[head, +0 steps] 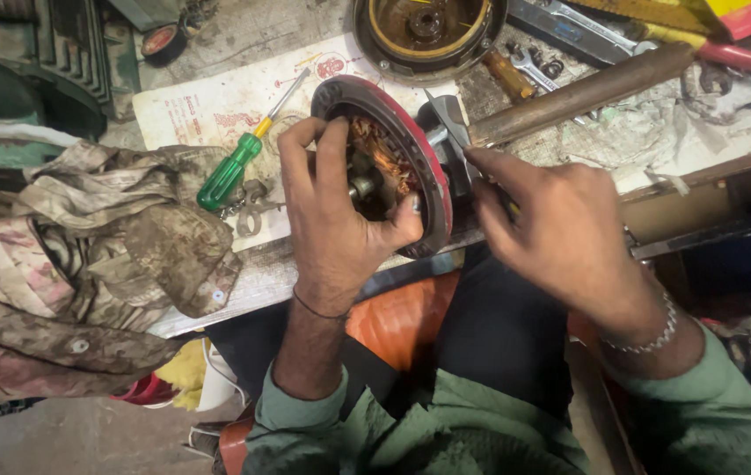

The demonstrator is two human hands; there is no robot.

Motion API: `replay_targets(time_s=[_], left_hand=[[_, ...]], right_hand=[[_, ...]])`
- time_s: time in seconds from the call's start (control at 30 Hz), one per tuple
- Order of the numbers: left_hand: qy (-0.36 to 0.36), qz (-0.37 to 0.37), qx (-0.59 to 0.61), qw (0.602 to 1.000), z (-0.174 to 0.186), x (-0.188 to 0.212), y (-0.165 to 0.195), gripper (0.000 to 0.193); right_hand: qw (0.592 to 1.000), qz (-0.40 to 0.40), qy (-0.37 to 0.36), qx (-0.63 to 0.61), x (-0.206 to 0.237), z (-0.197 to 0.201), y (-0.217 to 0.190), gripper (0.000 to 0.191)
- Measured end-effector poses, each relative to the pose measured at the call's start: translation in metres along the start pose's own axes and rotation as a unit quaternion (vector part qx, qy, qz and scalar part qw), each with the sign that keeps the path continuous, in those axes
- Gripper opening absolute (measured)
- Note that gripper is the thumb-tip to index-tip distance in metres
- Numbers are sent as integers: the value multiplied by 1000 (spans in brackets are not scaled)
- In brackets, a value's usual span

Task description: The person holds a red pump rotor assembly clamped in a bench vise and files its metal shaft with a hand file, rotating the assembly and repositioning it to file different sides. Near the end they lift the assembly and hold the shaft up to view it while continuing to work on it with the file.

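Observation:
A round motor housing [421,158] with a red rim stands on edge at the bench front, its copper windings showing inside. My left hand [333,215] grips it, fingers reaching into the open side and thumb hooked over the red rim. My right hand [560,233] is at the housing's back side, fingers pinched on a thin dark tool pressed against it. A hammer with a grey head [446,119] and a brown wooden handle [582,92] lies just behind, its head touching the housing.
A green-handled screwdriver [233,167] lies on a printed white sheet [208,110] to the left. Dirty rags [103,255] are heaped at far left. A round motor cover [428,31], spanners [569,31] and red-handled pliers [740,54] lie at the back.

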State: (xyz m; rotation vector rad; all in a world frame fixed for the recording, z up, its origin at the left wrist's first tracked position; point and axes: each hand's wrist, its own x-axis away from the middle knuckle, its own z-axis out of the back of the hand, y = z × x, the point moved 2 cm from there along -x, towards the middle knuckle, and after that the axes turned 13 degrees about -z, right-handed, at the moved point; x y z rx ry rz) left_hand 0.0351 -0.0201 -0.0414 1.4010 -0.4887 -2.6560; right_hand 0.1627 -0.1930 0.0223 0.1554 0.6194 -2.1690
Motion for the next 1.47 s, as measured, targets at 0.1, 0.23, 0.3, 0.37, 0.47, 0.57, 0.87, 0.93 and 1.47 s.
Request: replay_targets(time_s=[0.1, 0.23, 0.3, 0.37, 0.47, 0.57, 0.87, 0.93, 1.47], left_hand=[[-8, 10, 2, 1000, 0, 1, 0, 80], [-9, 8, 5, 1000, 1, 1, 0, 82], [-10, 13, 6, 1000, 1, 0, 0, 82], [-14, 7, 15, 1000, 2, 0, 0, 82], [-18, 10, 17, 1000, 3, -1, 0, 81], [-19, 20, 26, 999, 3, -1, 1, 81], [-14, 12, 28, 999, 2, -2, 0, 81], [-15, 13, 32, 999, 3, -2, -1, 81], [-17, 13, 38, 999, 3, -1, -2, 81]], right_hand=[[999, -12, -41, 17, 0, 4, -4, 33], [999, -27, -30, 11, 1, 4, -8, 31], [1000, -7, 4, 9, 1, 0, -8, 28], [999, -31, -19, 25, 4, -5, -4, 31], [999, -12, -5, 31, 7, -11, 3, 32], [1000, 0, 2, 29, 9, -15, 8, 32], [999, -17, 1, 40, 7, -18, 8, 32], [998, -23, -13, 48, 15, -15, 7, 33], [1000, -13, 10, 12, 15, -12, -1, 34]])
